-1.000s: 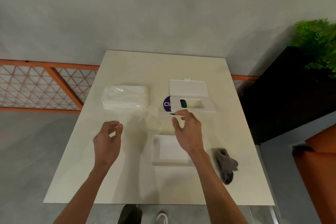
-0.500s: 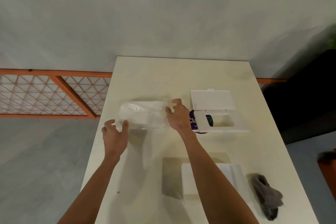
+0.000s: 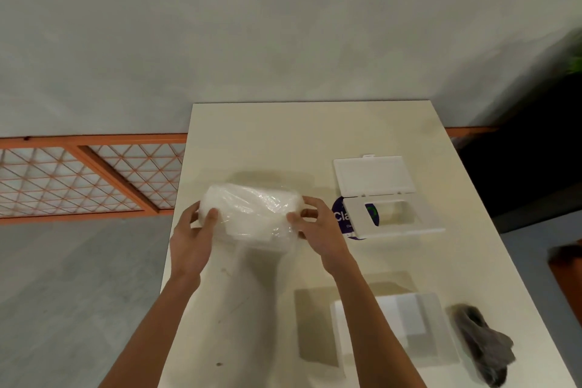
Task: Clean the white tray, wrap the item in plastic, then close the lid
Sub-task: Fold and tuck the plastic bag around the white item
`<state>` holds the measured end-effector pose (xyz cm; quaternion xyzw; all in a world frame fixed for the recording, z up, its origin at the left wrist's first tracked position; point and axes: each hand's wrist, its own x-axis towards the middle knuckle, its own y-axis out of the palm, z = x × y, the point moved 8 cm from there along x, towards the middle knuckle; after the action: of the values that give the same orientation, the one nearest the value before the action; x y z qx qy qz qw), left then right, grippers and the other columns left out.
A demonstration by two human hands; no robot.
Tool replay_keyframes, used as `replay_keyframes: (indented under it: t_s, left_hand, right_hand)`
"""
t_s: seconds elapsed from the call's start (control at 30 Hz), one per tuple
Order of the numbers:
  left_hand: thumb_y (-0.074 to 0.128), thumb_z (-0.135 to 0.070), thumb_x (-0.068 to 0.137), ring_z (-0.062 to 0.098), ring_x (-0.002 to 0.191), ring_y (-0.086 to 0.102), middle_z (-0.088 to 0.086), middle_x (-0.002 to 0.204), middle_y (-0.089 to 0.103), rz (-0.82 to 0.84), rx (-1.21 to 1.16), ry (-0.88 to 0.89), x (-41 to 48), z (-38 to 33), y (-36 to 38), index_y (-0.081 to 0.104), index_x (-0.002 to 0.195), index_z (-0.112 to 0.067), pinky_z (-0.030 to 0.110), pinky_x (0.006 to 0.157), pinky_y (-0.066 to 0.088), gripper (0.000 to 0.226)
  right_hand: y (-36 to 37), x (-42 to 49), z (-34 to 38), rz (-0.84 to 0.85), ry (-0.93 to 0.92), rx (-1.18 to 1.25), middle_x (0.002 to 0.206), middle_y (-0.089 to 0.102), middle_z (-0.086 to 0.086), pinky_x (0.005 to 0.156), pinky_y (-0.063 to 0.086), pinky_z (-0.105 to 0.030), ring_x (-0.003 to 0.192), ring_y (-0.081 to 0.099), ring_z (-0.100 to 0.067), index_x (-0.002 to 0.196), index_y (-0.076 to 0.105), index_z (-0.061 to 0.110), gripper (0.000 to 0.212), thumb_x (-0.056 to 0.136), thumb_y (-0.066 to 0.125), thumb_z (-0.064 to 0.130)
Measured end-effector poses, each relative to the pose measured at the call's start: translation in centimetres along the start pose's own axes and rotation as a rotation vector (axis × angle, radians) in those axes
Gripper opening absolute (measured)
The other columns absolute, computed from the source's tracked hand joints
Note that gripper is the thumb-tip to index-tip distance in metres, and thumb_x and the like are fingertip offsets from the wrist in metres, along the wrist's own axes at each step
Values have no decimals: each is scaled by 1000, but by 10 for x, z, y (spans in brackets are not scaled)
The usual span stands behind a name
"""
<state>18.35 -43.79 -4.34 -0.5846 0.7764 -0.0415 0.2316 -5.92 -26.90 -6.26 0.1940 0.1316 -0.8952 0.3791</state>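
Since a second ago: both hands are now closing on the plastic-wrapped bundle (image 3: 252,214), where before the right was hovering by the lidded case and the left was open over bare table; our view is also swinging left.

Item, bundle: white, soft-looking, sheathed in crinkled clear plastic. We are holding it over the left half of the table (image 3: 283,135), its long axis running left to right across our body, its near edge seemingly lifted, though we cannot tell whether the far edge is still resting on the surface. A loose tail of film is trailing below it toward us.

Item, left hand (image 3: 192,239): gripping the bundle's left end, thumb on top, fingers curled behind.

Item, right hand (image 3: 318,227): gripping the right end, thumb on the top face, fingers wrapped around the far side. Both hands are equally near, one at each end.

Item, lidded case (image 3: 390,214): lying just right of our right hand, lid standing open, a purple-labelled pack partly beneath it.

Item, white tray (image 3: 362,334): lying near the table's front edge, right of our right forearm, well apart from the bundle.

Item, grey cloth (image 3: 482,346): lying just right of the tray.

Judgement: we are readying the bundle for wrapping; the coming move turns on swinging it rightward and toward us.
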Motion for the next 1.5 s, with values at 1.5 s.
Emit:
replay_keyframes:
  t_s: [1.5]
  left_hand:
    - [73, -65, 86, 31, 114, 59, 9, 111, 57, 363, 398, 122, -218, 99, 1, 18, 166, -26, 47, 103, 51, 105]
  right_hand:
    - [-5, -294, -131, -116, -139, -755, 131, 64, -3, 97, 55, -42, 119, 64, -28, 135, 50, 22, 57, 96, 71, 57]
